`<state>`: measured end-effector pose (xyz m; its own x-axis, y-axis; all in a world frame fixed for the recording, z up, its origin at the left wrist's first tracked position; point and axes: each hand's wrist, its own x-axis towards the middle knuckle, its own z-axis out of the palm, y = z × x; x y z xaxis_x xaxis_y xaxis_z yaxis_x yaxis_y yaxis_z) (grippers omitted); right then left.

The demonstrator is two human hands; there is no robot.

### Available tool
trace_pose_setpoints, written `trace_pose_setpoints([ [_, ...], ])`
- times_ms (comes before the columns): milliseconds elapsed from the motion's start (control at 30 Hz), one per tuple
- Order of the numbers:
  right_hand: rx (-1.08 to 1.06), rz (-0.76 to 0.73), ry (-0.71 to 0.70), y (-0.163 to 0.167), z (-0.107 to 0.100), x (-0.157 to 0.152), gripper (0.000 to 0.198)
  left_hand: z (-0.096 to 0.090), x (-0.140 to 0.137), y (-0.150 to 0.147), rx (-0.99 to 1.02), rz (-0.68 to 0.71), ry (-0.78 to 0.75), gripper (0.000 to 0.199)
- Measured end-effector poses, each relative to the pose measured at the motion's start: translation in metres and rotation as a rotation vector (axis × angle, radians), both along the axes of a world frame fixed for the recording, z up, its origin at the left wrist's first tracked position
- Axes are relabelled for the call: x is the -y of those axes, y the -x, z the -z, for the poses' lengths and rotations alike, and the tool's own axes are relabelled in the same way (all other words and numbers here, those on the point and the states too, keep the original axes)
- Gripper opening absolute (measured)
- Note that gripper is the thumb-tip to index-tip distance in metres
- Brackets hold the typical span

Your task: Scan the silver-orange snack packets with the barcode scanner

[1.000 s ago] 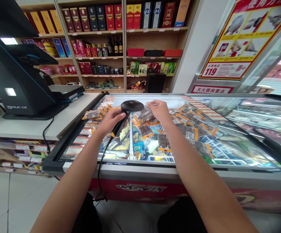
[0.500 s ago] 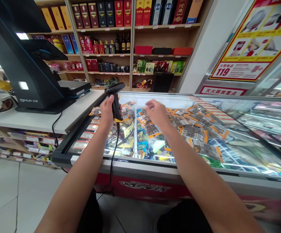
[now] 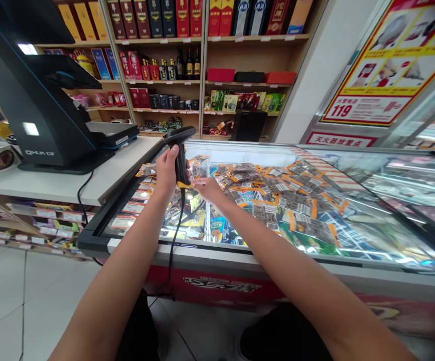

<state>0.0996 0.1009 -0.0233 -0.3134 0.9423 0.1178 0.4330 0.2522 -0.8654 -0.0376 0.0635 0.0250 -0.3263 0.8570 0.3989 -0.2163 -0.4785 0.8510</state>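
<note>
My left hand (image 3: pixel 166 169) is wrapped round the grip of a black barcode scanner (image 3: pixel 180 163), held upright over the chest freezer with its head at the top. A cable (image 3: pixel 178 225) hangs from the yellow-edged foot of the grip. Close by the foot is my right hand (image 3: pixel 208 189), its fingers stretched left toward it; whether they touch it I cannot tell. No item shows in the right hand. Below and to the right, several orange-edged snack packets (image 3: pixel 275 186) lie over the freezer's glass.
The chest freezer (image 3: pixel 217 253) spans the front, with bagged goods showing inside. To its left, a counter (image 3: pixel 51 185) bears a checkout terminal (image 3: pixel 57 120). Wooden shelves (image 3: pixel 187 41) with boxes and bottles stand behind. A red and yellow poster (image 3: pixel 386 65) hangs at right.
My right hand has moved left and slightly down, from above the packets to beside the scanner's foot. My left hand keeps the scanner in nearly the same place.
</note>
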Motion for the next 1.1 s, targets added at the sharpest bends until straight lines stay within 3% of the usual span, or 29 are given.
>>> trace_pose_setpoints([
  [100,-0.192,0.024,0.025,-0.008,-0.002,0.002,0.018,0.0,0.0,0.001,-0.001,0.01,0.0,0.053],
  [267,-0.369,0.166,-0.235,-0.038,-0.018,-0.01,0.017,0.0,0.002,0.001,-0.049,0.09,0.013,0.053],
  [433,-0.487,0.247,-0.18,-0.078,-0.03,-0.035,0.031,0.002,0.007,0.002,-0.24,0.257,0.017,0.049],
  [567,-0.548,0.291,-0.17,-0.098,-0.033,-0.044,0.027,0.005,0.012,-0.003,-0.458,0.37,-0.018,0.046],
  [800,-0.57,0.25,-0.155,-0.1,-0.038,-0.04,0.025,0.007,0.012,-0.01,-0.662,0.357,-0.111,0.043],
  [1100,-0.575,0.277,-0.197,-0.103,-0.038,-0.047,0.021,0.011,0.011,-0.005,-0.63,0.419,-0.013,0.047],
])
